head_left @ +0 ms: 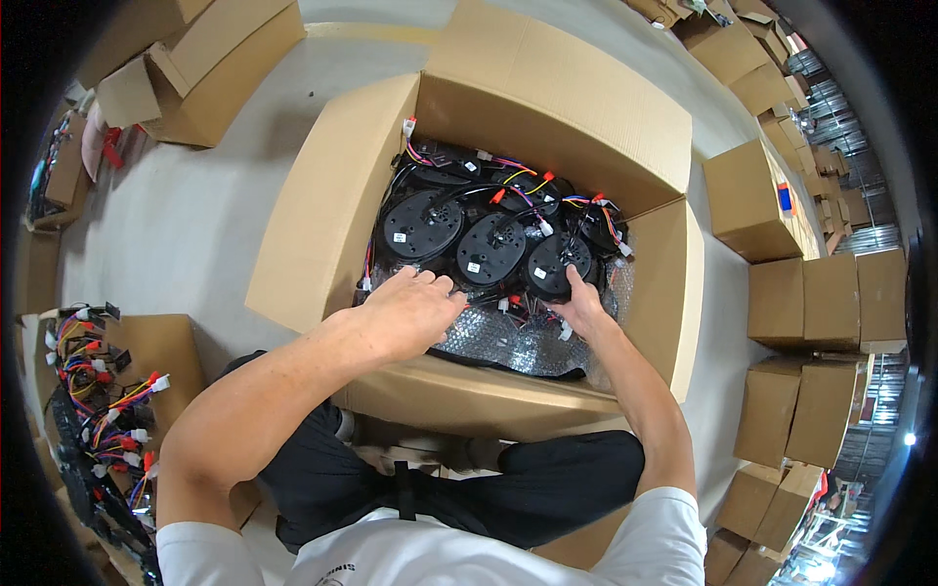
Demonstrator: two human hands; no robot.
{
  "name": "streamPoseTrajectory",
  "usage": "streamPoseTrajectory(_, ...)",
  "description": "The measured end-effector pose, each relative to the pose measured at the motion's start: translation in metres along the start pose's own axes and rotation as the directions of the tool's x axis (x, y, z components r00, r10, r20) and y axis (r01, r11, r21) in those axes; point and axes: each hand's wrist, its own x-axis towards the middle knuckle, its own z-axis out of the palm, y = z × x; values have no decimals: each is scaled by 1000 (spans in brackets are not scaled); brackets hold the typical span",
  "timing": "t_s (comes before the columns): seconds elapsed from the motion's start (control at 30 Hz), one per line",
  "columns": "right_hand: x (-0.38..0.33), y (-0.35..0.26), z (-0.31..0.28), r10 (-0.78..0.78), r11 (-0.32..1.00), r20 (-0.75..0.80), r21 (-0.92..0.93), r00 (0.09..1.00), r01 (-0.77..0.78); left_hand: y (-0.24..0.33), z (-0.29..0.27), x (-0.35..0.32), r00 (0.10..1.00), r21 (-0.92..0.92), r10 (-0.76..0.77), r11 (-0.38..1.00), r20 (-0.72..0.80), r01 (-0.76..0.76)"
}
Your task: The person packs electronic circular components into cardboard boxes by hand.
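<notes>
A large open cardboard box (332,195) stands on the floor in front of me, lined with bubble wrap (489,337). Inside lie several round black disc-shaped units (422,225) with coloured wire bundles (518,181) and white connectors. My left hand (410,308) reaches into the box near its front left, fingers curled down at the edge of the discs; what it grips is hidden. My right hand (578,301) holds the lower rim of the rightmost black disc (555,262).
Another open carton (210,68) sits at the back left. Stacks of closed cardboard boxes (821,303) line the right side. At my left, a box (161,352) carries a bundle of coloured wiring harnesses (98,410). Grey concrete floor (186,225) surrounds the big box.
</notes>
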Motion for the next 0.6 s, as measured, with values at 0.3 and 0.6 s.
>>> streamPoseTrajectory(0.3, 28, 25, 63, 122, 952, -124, -267, 985, -152, -13, 4, -29, 997, 3, -60, 998, 40, 59)
streamPoseTrajectory(0.6, 51, 1, -29, 5, 797, -131, -598, 991, -82, -1, -11, -29, 917, 134, 12, 990, -398, 45)
